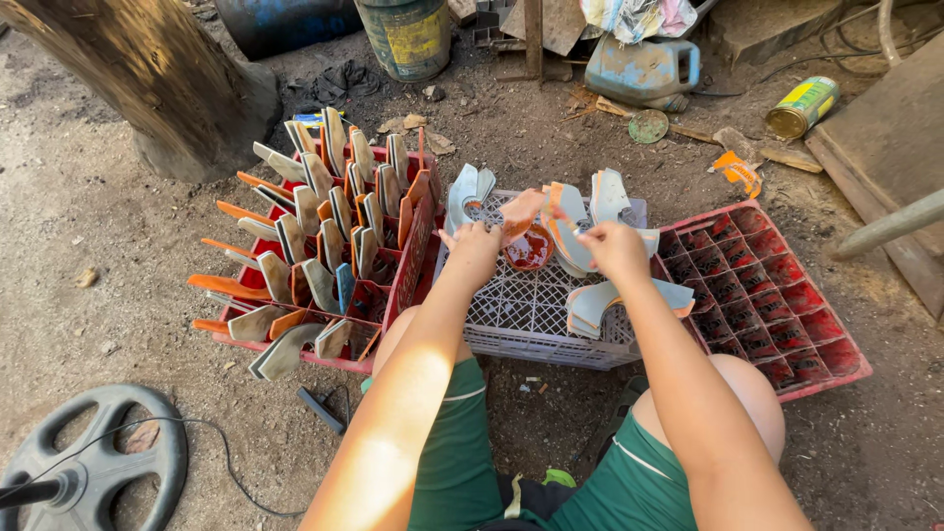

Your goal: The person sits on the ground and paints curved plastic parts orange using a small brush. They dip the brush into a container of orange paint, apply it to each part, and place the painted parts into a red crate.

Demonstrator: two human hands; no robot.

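While we are sitting over the grey lattice crate [531,305], a red compartment crate [393,285] packed with upright curved blanks is flanking us on the left, and a second red crate [777,295] with bare cells on the right. More curved grey-and-orange pieces [600,305] are piling on the lattice top beside a small pot of reddish paste [531,251]. A blue jerrycan [641,69], a tin can [801,106] and a steering wheel [93,462] are lying about on the dirt. Our left hand [474,251] is pinching one end of a curved piece [536,211], fingers closed tight. Our right hand [615,246] is curling narrow at its other end; actual contact we cannot tell. Its long axis is running left-right, just above the pot.
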